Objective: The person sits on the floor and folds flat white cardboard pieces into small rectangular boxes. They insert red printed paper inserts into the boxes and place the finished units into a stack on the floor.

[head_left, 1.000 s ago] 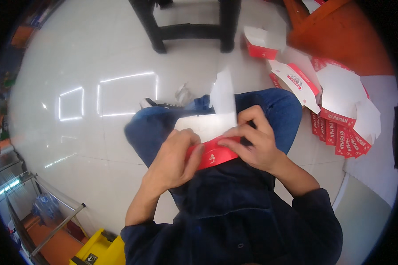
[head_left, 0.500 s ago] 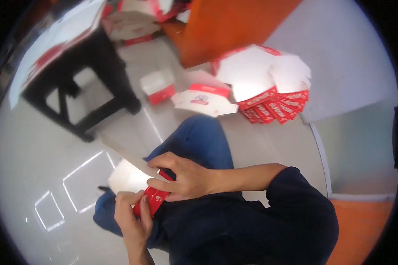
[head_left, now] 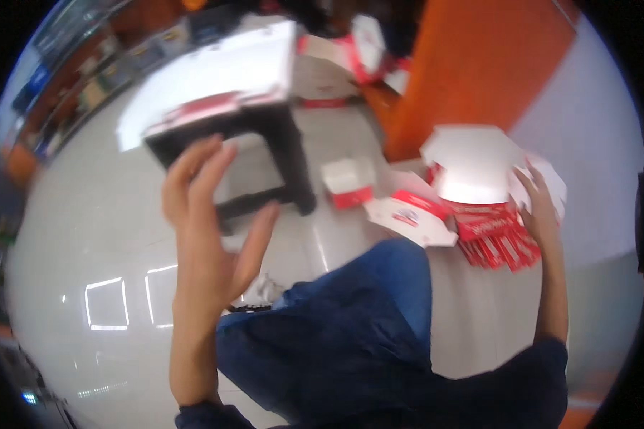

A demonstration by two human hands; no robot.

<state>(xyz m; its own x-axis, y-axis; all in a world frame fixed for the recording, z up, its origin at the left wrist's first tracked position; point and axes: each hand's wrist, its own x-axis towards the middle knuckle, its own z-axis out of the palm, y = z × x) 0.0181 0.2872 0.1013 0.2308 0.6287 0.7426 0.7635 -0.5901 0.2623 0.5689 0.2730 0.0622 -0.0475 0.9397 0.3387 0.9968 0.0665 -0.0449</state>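
Two hands apart, left hand raised, fingers spread, right hand flat on box stack

Motion-blurred boxes atop black stool, right hand's fingertips hidden among flat box stack, shelves smeared

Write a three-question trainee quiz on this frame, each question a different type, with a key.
1. True or false: the left hand is raised with its fingers spread and holds nothing.
2. The right hand reaches to: A) the black stool; B) the stack of flat red and white cartons; C) the small folded box.
3. Fill in: the small folded box sits on the ____ beside the stool.

Key: 1 true. 2 B. 3 floor.
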